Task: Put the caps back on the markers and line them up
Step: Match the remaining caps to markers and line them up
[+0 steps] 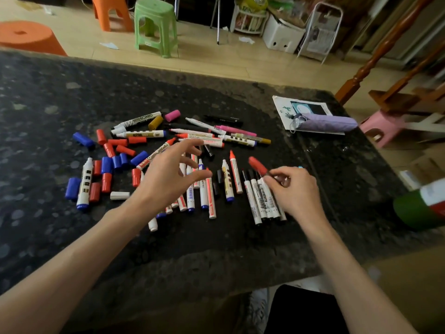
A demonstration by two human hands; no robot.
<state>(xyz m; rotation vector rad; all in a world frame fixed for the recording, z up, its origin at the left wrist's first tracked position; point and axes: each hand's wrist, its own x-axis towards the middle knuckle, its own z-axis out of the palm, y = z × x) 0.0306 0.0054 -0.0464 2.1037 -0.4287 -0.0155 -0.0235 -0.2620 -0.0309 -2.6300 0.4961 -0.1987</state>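
Black speckled stone worktop (72, 97) carries all the parts. Reference item: the row of white-barrelled, black-tipped markers (261, 201), which lie side by side and uncapped, with their tips pointing away from the person.

Right hand (296, 191): rests over the right edge of the row, fingers curled. The fingertips pinch the near end of a red plastic cap (257, 165), which projects up and to the left just past the tips of the row. The fingers hide whether a barrel sits in this cap.

Left hand (168, 179): hovers to the left of the row with fingers spread and slightly bent, thumb and forefinger apart, holding nothing.

Just left of the row, partly under the left hand, a loose group of uncapped white markers (204, 194) with red and blue ends lies roughly parallel to it.

Far left of the row, loose red and blue caps (113, 162) are scattered.

Beyond the row, a heap of mixed markers (216, 135) lies crosswise, pink and yellow ones among them.

Beyond and right of the row, a lilac fabric pouch (327, 124) rests on a printed paper sheet (280, 107).
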